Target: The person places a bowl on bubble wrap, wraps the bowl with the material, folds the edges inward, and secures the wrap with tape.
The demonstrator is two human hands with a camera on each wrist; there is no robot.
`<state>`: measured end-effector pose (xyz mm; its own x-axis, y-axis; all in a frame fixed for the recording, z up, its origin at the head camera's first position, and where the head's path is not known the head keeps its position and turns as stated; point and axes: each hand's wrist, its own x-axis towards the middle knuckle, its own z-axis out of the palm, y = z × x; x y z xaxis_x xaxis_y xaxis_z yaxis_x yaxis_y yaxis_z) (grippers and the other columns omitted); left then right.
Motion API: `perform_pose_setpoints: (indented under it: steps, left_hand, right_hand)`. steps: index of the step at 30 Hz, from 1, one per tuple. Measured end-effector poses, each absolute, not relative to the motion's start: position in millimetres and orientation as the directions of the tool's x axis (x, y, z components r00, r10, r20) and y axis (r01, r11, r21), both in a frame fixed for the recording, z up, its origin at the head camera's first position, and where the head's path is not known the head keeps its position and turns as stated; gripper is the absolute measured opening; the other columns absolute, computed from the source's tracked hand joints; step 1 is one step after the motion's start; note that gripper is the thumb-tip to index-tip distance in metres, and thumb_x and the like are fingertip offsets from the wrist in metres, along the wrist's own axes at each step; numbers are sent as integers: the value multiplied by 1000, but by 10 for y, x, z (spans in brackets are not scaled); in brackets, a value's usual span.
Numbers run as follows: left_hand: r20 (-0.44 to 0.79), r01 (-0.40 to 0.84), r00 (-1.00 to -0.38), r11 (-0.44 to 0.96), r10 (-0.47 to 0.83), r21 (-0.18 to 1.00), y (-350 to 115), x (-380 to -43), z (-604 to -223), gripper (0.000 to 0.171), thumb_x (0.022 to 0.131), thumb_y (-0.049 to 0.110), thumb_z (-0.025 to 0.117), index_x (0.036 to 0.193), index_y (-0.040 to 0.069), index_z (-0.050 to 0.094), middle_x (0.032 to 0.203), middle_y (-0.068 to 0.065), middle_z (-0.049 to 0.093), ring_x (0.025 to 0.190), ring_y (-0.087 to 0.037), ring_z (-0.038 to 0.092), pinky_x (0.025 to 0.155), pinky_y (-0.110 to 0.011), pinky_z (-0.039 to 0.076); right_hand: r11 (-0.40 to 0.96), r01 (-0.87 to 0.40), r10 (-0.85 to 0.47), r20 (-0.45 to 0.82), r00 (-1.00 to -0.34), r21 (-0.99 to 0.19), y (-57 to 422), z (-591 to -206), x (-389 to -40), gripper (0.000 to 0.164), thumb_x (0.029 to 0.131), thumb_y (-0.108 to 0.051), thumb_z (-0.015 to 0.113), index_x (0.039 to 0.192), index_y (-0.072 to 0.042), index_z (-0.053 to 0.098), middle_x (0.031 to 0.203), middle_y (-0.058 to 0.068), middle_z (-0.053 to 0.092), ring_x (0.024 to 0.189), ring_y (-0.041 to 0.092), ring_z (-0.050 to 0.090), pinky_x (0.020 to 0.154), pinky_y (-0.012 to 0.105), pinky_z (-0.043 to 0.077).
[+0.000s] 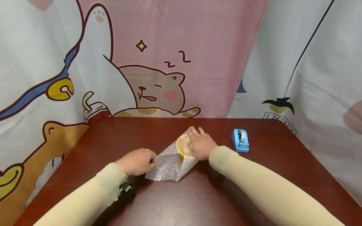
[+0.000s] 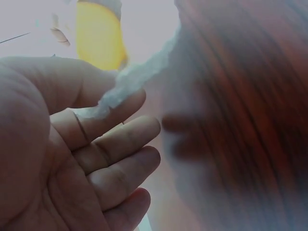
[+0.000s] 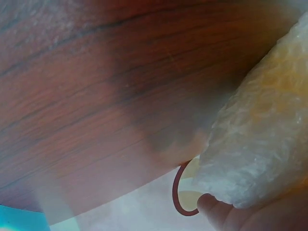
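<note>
A sheet of bubble wrap lies slantwise near the middle of the table, folded over a round yellow object. Most of that object shows only through the wrap, so its kind is unclear. At the near left corner, my left hand pinches the wrap's edge between thumb and index finger; its other fingers lie loosely bent in the left wrist view. My right hand rests with extended fingers on the far right side of the wrap, over part of the yellow object. In the right wrist view, fingertips show beside the wrap.
To the right of my right hand, a light blue tape dispenser holding a clear roll stands on the dark red-brown table. Behind the table hangs a curtain printed with cartoon animals.
</note>
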<state>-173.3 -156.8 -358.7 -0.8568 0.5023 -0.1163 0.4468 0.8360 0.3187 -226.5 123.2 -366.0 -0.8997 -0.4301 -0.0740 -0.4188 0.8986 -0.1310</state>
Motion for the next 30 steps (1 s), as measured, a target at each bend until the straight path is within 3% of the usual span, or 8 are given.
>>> perform_pose_setpoints:
  steps: [13, 30]
  left_hand:
    - [-126, 405, -869, 834, 478, 374, -1555, -1718, -3549, 22, 99, 21, 69, 79, 22, 60, 71, 4, 57, 64, -12, 52, 61, -32, 45]
    - [-111, 403, -866, 812, 488, 421, -1536, -1709, -3479, 19, 100, 18, 62, 82, 20, 57, 71, 3, 55, 63, -11, 51, 58, -31, 44]
  right_hand:
    - [902, -411, -422, -77, -903, -131, 1227, -3656, -2258, 67, 112, -36, 40, 166, 0, 23, 176, 18, 18, 160, 51, 18, 126, 66, 26]
    - [903, -404, -418, -79, -905, -146, 1216, -3632, -2237, 68, 112, -35, 41, 166, 1, 23, 175, 19, 18, 160, 51, 19, 126, 66, 26]
